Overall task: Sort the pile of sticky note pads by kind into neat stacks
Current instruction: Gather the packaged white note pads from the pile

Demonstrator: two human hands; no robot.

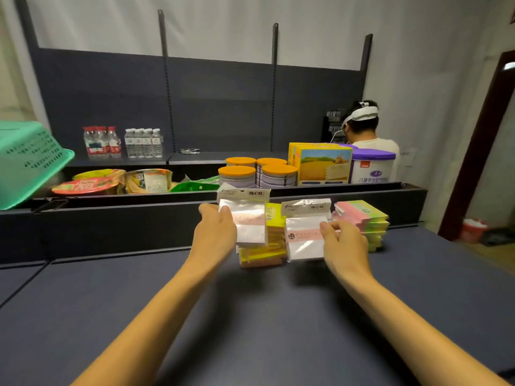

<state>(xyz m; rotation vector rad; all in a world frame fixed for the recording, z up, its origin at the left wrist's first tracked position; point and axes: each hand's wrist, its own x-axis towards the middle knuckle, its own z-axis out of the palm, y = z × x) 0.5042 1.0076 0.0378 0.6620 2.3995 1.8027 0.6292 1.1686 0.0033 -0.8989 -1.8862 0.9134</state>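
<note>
Two clear-wrapped pads of the same kind are held up above the dark table (250, 316), one in each hand. The left hand (216, 232) is closed round the left edge of a bagged pad (249, 222), fingers behind and thumb in front, so that the pad stands to the right of the palm with its long axis upright and its printed header card uppermost. The right hand (344, 242) pinches a second bagged pad (303, 235) by its right edge, and this pad lies to the left of the fingers, also upright, with its lower edge close to the table. Both pads are seen as white paper crossed by a pale pink band inside glossy film. Directly behind and below the left-held pad a yellow-green stack (267, 246) is found, and beyond the right hand, a little to its right, a pink and green stack (362, 221) stands. It is judged that the two bagged pads are to be laid together as one stack, and the spot between the hands appears equally near to both. Whether the right-held pad already touches the table cannot be told.
</note>
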